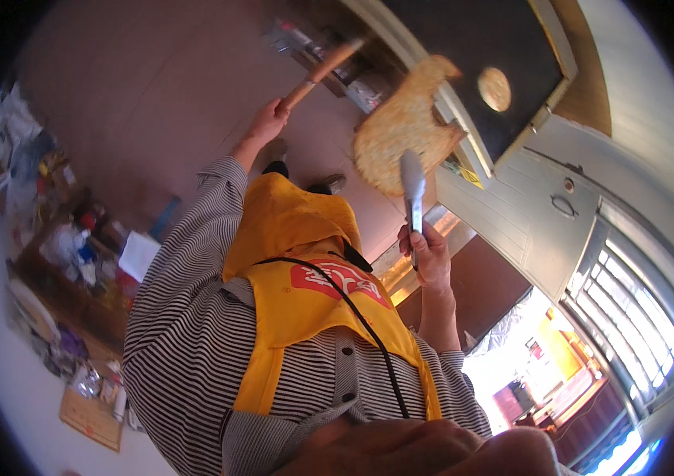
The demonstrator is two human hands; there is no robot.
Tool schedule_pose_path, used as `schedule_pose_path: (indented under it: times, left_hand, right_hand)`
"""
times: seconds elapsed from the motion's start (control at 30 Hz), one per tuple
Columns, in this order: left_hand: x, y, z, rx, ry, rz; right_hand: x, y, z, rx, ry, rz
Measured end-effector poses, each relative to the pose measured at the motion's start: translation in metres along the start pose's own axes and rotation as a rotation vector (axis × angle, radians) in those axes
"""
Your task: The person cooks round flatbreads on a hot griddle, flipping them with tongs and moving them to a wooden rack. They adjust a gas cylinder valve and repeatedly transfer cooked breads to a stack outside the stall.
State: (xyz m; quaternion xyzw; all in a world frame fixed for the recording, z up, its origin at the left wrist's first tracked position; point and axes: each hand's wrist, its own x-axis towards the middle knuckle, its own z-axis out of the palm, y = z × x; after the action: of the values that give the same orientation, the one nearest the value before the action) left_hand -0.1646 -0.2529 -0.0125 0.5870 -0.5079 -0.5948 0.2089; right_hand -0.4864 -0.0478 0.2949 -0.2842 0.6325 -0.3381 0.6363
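My left hand (pixel 271 122) is wrapped around the end of a wooden stick or handle (pixel 319 71), which points up and right. Its far end is blurred and pale. In my right hand (pixel 429 256) I hold metal tongs (pixel 413 184). Their tip lies against a large browned flatbread (pixel 396 131) with an uneven, notched edge; whether both jaws clasp it is hidden. The flatbread hangs in front of the edge of a dark griddle (pixel 515 35). A small round flatbread (pixel 494 89) rests on that griddle.
A pale metal cabinet (pixel 545 202) with a handle adjoins the griddle on the right. Beyond it is a barred window (pixel 628 315). Cluttered shelves (pixel 93 250) stand to the left. A black cord (pixel 343 291) crosses my yellow apron (pixel 289 309).
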Motion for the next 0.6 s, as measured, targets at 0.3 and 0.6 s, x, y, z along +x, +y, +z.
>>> schedule_pose_path:
  times: [0.3, 0.6]
  left_hand:
    - [0.063, 0.032, 0.051, -0.678, 0.206, -0.019]
    - [-0.091, -0.070, -0.003, 0.288, -0.146, -0.240]
  right_hand:
    - [0.060, -0.036, -0.100, 0.020, 0.402, -0.049]
    - [0.105, -0.011, -0.172, 0.163, 0.233, 0.086]
